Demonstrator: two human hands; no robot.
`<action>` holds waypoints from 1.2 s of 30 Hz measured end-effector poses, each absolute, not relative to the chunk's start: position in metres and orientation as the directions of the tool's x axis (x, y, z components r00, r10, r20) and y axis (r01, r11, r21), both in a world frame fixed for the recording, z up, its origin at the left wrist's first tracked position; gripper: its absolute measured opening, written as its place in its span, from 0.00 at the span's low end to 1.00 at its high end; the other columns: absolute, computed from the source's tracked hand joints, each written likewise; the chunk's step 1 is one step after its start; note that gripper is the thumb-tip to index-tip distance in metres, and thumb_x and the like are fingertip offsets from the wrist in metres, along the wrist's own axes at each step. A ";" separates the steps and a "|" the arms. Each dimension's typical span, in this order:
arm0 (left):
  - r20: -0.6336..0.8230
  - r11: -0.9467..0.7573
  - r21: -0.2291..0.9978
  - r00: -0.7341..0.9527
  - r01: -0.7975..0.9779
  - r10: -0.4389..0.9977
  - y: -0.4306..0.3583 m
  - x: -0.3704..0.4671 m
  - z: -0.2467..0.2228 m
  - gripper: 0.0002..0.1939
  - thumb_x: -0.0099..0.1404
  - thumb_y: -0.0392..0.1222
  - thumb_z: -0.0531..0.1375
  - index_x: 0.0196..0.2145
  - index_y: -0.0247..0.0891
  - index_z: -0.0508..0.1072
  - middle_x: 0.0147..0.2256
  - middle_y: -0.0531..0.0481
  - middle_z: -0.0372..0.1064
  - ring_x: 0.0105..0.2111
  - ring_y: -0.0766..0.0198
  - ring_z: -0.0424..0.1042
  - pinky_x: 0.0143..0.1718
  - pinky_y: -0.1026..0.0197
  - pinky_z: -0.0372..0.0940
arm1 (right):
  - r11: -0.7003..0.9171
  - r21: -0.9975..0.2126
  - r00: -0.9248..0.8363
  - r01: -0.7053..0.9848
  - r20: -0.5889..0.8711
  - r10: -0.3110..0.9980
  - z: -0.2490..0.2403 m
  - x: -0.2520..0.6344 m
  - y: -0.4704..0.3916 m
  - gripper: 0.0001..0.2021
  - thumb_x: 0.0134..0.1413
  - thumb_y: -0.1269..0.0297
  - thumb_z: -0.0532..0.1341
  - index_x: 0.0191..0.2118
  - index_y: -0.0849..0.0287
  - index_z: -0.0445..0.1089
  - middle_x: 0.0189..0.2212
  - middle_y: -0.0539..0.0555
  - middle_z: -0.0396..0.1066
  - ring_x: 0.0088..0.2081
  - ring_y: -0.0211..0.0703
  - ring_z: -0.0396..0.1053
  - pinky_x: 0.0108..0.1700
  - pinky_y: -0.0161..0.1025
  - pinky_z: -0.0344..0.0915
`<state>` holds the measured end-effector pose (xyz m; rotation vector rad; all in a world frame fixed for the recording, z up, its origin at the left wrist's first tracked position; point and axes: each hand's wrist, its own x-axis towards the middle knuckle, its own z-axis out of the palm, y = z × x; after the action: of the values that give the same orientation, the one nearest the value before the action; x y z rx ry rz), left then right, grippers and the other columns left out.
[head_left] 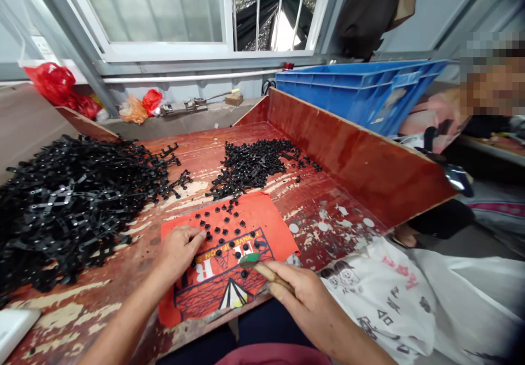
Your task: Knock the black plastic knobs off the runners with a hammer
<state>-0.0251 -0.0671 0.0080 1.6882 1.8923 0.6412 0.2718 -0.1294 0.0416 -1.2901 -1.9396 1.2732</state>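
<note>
The right hand (301,291) is clamped on a tool (264,270), its green end over the red cloth (262,212). The left hand (178,251) is at the cloth's left, fingertips beside black studs (227,220); I cannot tell whether they pinch one. A black heap (69,190) lies left, a smaller pile (254,163) far.

The scraped red-brown bench (320,201) carries a large heap of black linked strips (74,190) at left, a smaller pile of little black parts (256,162) mid-bench, and a printed orange-red sheet (256,212) along the front.
</note>
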 end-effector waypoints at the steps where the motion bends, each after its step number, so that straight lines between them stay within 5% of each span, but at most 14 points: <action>1: -0.071 0.109 0.628 -0.083 0.771 0.994 -0.067 -0.025 0.008 0.19 0.61 0.52 0.54 0.18 0.41 0.71 0.26 0.49 0.73 0.30 0.55 0.70 0.33 0.59 0.60 | 0.116 -0.890 -0.443 0.441 -0.103 0.891 0.042 0.271 -0.128 0.15 0.67 0.67 0.55 0.53 0.47 0.73 0.42 0.48 0.76 0.43 0.43 0.73 0.46 0.35 0.66; 7: -0.197 0.137 0.544 -0.033 0.828 0.980 -0.064 -0.025 0.010 0.22 0.64 0.53 0.48 0.19 0.41 0.68 0.24 0.49 0.70 0.27 0.56 0.69 0.31 0.59 0.56 | 0.161 -0.871 -0.460 0.465 -0.082 0.884 0.048 0.264 -0.112 0.16 0.69 0.65 0.54 0.57 0.44 0.71 0.49 0.47 0.76 0.49 0.44 0.73 0.52 0.38 0.66; 12: -0.123 0.023 0.526 0.049 0.850 0.991 -0.065 -0.024 0.016 0.21 0.66 0.50 0.47 0.19 0.41 0.64 0.23 0.48 0.68 0.28 0.56 0.68 0.32 0.58 0.56 | 0.352 -0.804 -0.549 0.479 0.038 0.835 0.053 0.240 -0.076 0.20 0.70 0.67 0.52 0.63 0.47 0.64 0.57 0.49 0.70 0.55 0.44 0.70 0.58 0.40 0.64; 17: -0.094 -0.009 0.510 0.066 0.860 0.993 -0.068 -0.023 0.017 0.21 0.68 0.48 0.46 0.21 0.41 0.66 0.26 0.46 0.69 0.32 0.54 0.68 0.35 0.57 0.57 | 0.453 -0.676 -0.584 0.582 0.041 0.811 0.050 0.215 -0.055 0.19 0.70 0.66 0.52 0.63 0.47 0.64 0.54 0.50 0.73 0.51 0.46 0.73 0.52 0.40 0.68; 22: -0.076 -0.018 0.531 0.069 0.847 0.995 -0.068 -0.026 0.010 0.21 0.70 0.48 0.46 0.24 0.40 0.70 0.30 0.45 0.71 0.35 0.54 0.68 0.37 0.56 0.58 | 0.528 -0.627 -0.589 0.573 0.133 0.797 0.044 0.202 -0.058 0.24 0.72 0.66 0.50 0.69 0.47 0.53 0.53 0.53 0.73 0.49 0.47 0.73 0.53 0.41 0.67; 26: -0.053 -0.052 0.515 0.092 0.856 0.994 -0.069 -0.027 0.005 0.22 0.71 0.48 0.46 0.24 0.40 0.70 0.29 0.45 0.70 0.35 0.54 0.68 0.38 0.56 0.57 | 0.523 -0.503 -0.605 0.688 0.000 0.796 0.042 0.197 -0.058 0.21 0.71 0.66 0.52 0.66 0.48 0.60 0.45 0.55 0.77 0.42 0.50 0.76 0.45 0.42 0.70; 30: -0.068 -0.042 0.502 0.088 0.864 0.994 -0.069 -0.026 0.006 0.23 0.72 0.47 0.45 0.26 0.39 0.71 0.31 0.44 0.71 0.36 0.53 0.68 0.39 0.55 0.58 | 0.546 -0.547 -0.605 0.635 0.088 0.792 0.048 0.197 -0.055 0.23 0.72 0.65 0.49 0.69 0.48 0.52 0.49 0.55 0.75 0.46 0.48 0.74 0.48 0.41 0.67; 36: -0.083 -0.056 0.473 0.108 0.879 0.991 -0.068 -0.025 0.005 0.24 0.72 0.47 0.43 0.28 0.38 0.73 0.31 0.42 0.71 0.36 0.53 0.68 0.42 0.53 0.59 | 0.559 -0.408 -0.626 0.722 -0.042 0.778 0.051 0.189 -0.056 0.21 0.70 0.65 0.51 0.65 0.47 0.59 0.38 0.55 0.77 0.38 0.52 0.76 0.37 0.41 0.67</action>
<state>-0.0247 -0.0683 0.0049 1.9872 1.8204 0.3712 0.1888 -0.0562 0.0511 -1.2812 -2.6451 0.5916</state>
